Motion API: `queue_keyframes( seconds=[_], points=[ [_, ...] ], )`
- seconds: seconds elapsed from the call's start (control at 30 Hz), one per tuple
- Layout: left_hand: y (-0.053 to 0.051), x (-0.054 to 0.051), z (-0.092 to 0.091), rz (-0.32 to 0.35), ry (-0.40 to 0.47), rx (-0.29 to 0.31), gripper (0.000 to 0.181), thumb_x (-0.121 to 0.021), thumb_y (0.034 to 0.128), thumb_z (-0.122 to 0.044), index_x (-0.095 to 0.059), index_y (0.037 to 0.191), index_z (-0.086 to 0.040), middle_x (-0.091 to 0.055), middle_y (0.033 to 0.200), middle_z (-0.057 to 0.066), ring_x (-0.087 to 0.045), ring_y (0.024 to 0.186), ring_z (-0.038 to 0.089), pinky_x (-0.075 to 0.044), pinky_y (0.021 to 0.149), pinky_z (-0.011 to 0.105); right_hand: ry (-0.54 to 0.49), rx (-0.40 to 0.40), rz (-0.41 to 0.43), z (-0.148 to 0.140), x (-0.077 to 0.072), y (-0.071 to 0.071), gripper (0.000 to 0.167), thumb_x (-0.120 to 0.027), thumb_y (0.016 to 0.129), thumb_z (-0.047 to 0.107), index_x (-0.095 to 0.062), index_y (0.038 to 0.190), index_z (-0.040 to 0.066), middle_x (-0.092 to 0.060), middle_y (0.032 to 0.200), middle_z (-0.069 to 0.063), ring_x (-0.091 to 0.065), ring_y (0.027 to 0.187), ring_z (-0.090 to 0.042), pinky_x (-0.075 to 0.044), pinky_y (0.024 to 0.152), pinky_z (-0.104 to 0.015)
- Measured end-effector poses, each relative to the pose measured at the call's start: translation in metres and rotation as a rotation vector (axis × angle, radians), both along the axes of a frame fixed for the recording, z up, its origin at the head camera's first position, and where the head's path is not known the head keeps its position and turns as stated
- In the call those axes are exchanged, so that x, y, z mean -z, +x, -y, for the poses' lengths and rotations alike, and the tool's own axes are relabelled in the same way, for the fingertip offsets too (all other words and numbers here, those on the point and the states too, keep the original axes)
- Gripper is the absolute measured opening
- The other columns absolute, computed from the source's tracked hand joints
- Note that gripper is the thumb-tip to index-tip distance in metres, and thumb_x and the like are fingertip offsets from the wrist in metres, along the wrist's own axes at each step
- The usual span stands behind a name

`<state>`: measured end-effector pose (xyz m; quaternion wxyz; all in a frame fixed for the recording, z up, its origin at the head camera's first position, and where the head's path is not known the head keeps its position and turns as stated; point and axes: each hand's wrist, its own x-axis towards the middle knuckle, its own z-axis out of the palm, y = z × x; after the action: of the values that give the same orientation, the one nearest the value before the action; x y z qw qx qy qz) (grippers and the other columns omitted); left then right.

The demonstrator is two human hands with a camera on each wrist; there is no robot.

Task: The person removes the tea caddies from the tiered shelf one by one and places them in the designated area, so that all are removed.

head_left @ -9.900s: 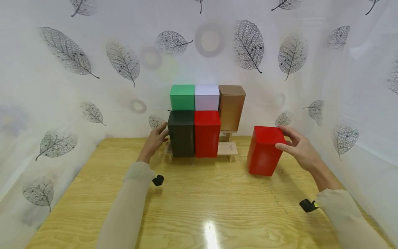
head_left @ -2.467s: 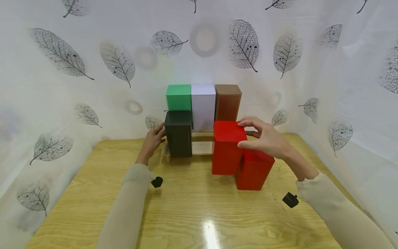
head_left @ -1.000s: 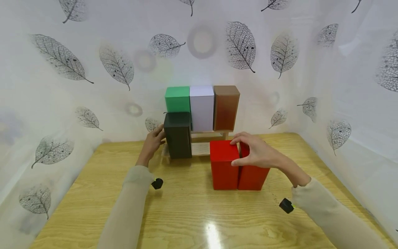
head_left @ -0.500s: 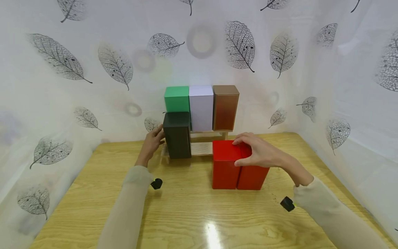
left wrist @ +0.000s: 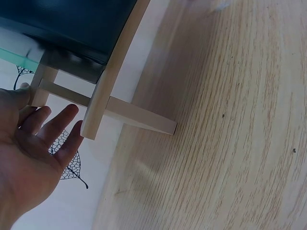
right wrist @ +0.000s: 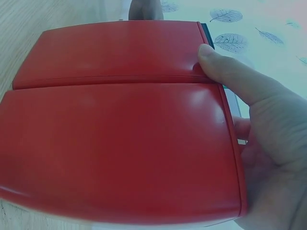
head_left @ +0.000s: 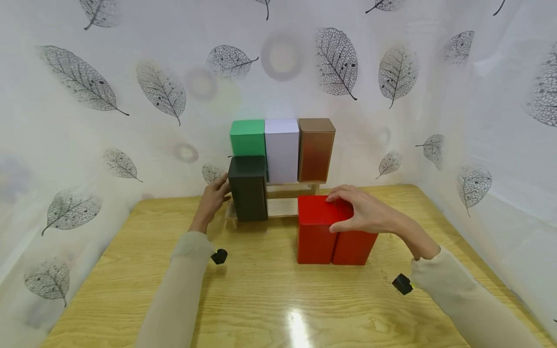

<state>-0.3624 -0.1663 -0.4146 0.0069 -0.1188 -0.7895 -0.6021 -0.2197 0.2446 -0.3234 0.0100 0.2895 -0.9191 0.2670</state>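
Two glossy red boxes stand upright side by side on the table. My right hand (head_left: 367,210) holds the left red box (head_left: 315,244) across its top, thumb on the front edge and a finger towards the back. Its palm lies over the right red box (head_left: 354,249). A seam runs near the rim of each in the right wrist view. My left hand (head_left: 213,198) is at the left end of a wooden rack (head_left: 282,207), next to a black box (head_left: 248,191) on its lower step. In the left wrist view its loosely extended fingers (left wrist: 57,125) lie close against the rack's end.
On the rack's upper step stand a green box (head_left: 248,137), a white box (head_left: 282,152) and a brown box (head_left: 316,150). Leaf-patterned cloth (head_left: 278,87) hangs behind. The wooden table (head_left: 248,299) has a bright reflection near its front.
My right hand has moved the second red box from the rack's lower step down beside the first, which stood farther right earlier. The left hand has stayed put. Little differs over the last half second.
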Motion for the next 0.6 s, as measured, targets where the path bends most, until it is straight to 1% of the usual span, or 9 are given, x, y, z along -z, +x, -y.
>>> queue_keyframes(
  seconds=[0.2, 0.33, 0.37, 0.57, 0.6],
  points=[
    [0.0001, -0.0005, 0.0000, 0.004, -0.004, -0.002, 0.053, -0.042, 0.1142, -0.030, -0.031, 0.163, -0.011, -0.026, 0.169, 0.005, -0.047, 0.142, 0.037, -0.047, 0.112, 0.049, 0.001, -0.014, -0.001, -0.0019, 0.0007, -0.0002, 0.064, -0.087, 0.083, 0.040, -0.065, 0.133, 0.005, -0.055, 0.144, -0.012, -0.049, 0.130, -0.033, -0.047, 0.107, -0.054],
    [0.0008, -0.0007, 0.0005, 0.002, 0.006, 0.000, 0.053, -0.041, 0.1145, -0.029, -0.030, 0.163, -0.011, -0.026, 0.169, 0.006, -0.046, 0.142, 0.038, -0.046, 0.113, 0.049, -0.028, -0.018, 0.012, -0.0038, 0.0011, -0.0005, 0.064, -0.085, 0.085, 0.040, -0.064, 0.135, 0.005, -0.052, 0.148, -0.013, -0.048, 0.133, -0.035, -0.045, 0.110, -0.056],
    [0.0042, -0.0052, -0.0003, 0.010, 0.012, 0.006, 0.053, -0.041, 0.1145, -0.027, -0.030, 0.163, -0.009, -0.025, 0.169, 0.007, -0.045, 0.143, 0.039, -0.045, 0.113, 0.050, -0.039, -0.017, 0.015, -0.0042, 0.0007, -0.0005, 0.064, -0.085, 0.086, 0.039, -0.064, 0.136, 0.005, -0.051, 0.149, -0.013, -0.048, 0.134, -0.035, -0.044, 0.111, -0.057],
    [0.0023, -0.0041, -0.0007, 0.017, 0.014, 0.008, 0.054, -0.041, 0.1145, -0.027, -0.029, 0.163, -0.009, -0.024, 0.169, 0.007, -0.044, 0.143, 0.039, -0.044, 0.114, 0.050, -0.098, -0.004, 0.030, -0.0066, -0.0037, -0.0027, 0.065, -0.082, 0.090, 0.035, -0.059, 0.143, 0.006, -0.049, 0.152, -0.013, -0.048, 0.137, -0.036, -0.042, 0.113, -0.061],
    [-0.0011, 0.0005, 0.0001, 0.009, 0.009, 0.005, 0.054, -0.041, 0.1144, -0.029, -0.029, 0.164, -0.011, -0.024, 0.169, 0.006, -0.044, 0.143, 0.038, -0.045, 0.114, 0.049, -0.108, -0.002, 0.032, -0.0070, -0.0047, -0.0033, 0.064, -0.082, 0.090, 0.034, -0.058, 0.144, 0.006, -0.049, 0.153, -0.012, -0.048, 0.138, -0.036, -0.041, 0.113, -0.061]
  ],
)
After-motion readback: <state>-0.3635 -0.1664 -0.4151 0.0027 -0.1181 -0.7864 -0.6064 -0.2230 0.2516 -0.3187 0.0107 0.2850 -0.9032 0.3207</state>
